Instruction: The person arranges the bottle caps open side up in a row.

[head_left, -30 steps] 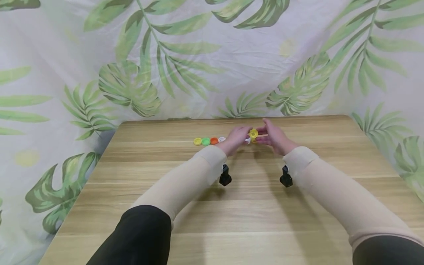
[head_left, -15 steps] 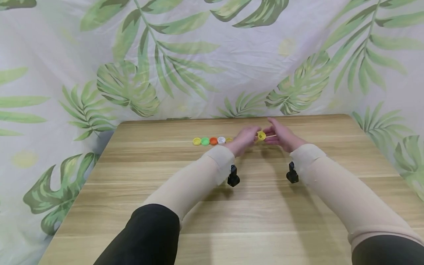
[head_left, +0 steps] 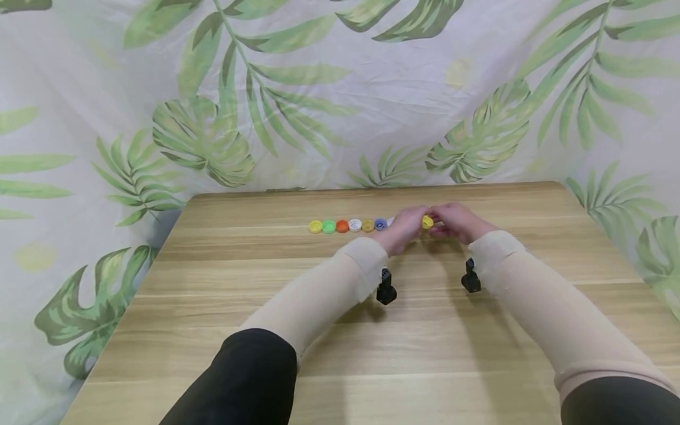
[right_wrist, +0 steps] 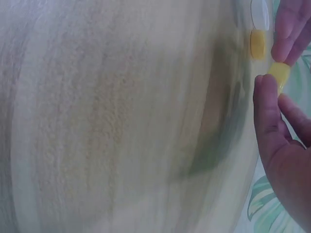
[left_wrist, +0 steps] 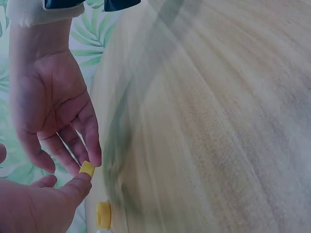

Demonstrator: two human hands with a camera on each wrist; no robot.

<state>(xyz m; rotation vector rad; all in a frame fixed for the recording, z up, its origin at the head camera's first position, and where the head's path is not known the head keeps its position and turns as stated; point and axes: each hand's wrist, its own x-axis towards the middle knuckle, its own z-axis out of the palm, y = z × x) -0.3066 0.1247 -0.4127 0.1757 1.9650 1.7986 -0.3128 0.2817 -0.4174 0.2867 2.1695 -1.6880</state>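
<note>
A yellow bottle cap (head_left: 427, 222) is held up between the two hands near the far side of the table. My left hand (head_left: 405, 229) pinches it between thumb and fingers. From the other side my right hand (head_left: 458, 222) grips it at the fingertips, as the right wrist view shows with the cap (right_wrist: 279, 75) between both hands. Left of the hands runs a row of caps on the table: yellow (head_left: 316, 226), green (head_left: 329, 226), orange-red (head_left: 342, 226), white (head_left: 355, 225), dark yellow (head_left: 368, 225) and blue (head_left: 380, 224). An orange-yellow cap (right_wrist: 258, 44) and a white cap (right_wrist: 260, 13) lie close below the hands.
The wooden table (head_left: 340, 378) ends at a far edge just beyond the hands. A white cloth with green leaves (head_left: 297, 106) hangs behind it. Small black cameras (head_left: 386, 287) hang beneath both wrists.
Both hands have shifted right along the row, uncovering the dark yellow and blue caps. The right hand's spread fingers have closed in on the held yellow cap.
</note>
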